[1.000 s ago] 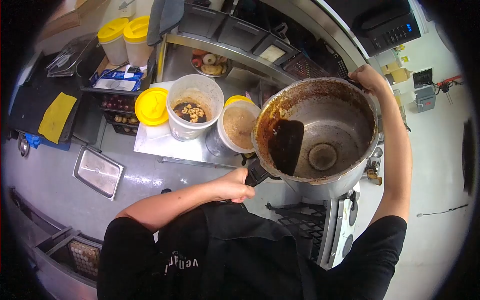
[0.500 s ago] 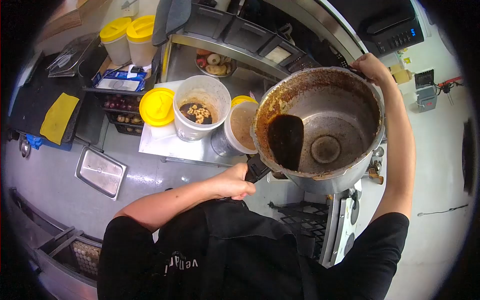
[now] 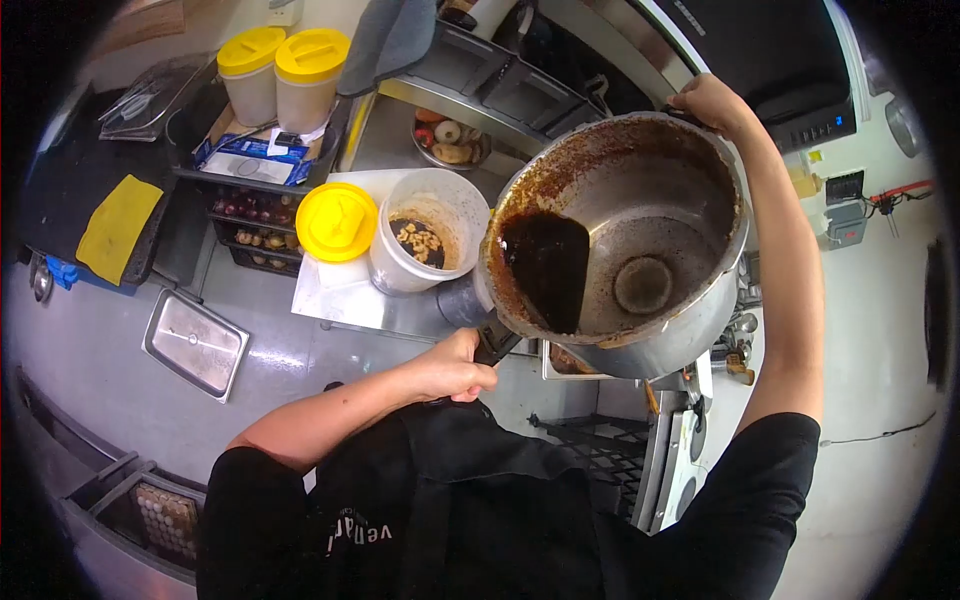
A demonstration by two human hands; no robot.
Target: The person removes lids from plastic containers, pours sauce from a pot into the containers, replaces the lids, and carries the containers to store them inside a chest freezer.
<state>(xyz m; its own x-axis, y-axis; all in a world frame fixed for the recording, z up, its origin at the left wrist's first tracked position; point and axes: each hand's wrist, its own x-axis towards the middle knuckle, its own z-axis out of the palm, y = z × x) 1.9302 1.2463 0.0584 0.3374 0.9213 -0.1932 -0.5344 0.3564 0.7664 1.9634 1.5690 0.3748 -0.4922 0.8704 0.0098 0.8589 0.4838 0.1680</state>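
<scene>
By the bench, the pot has neared the tub at 9 o'clock, liquid pooled that side. Left hand grips the handle; right hand clasps the 1 o'clock edge

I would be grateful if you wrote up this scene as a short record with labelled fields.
left hand: grips the pot's black handle
right hand: grips the pot's far side
pot: held up, tilted, crusted inside
dark liquid: pooled at the pot's left in view
open tub: beside the pot, pale pieces in dark contents
yellow lid: beside the open tub
yellow cloth: far left in view
metal tray: lower left in view
</scene>
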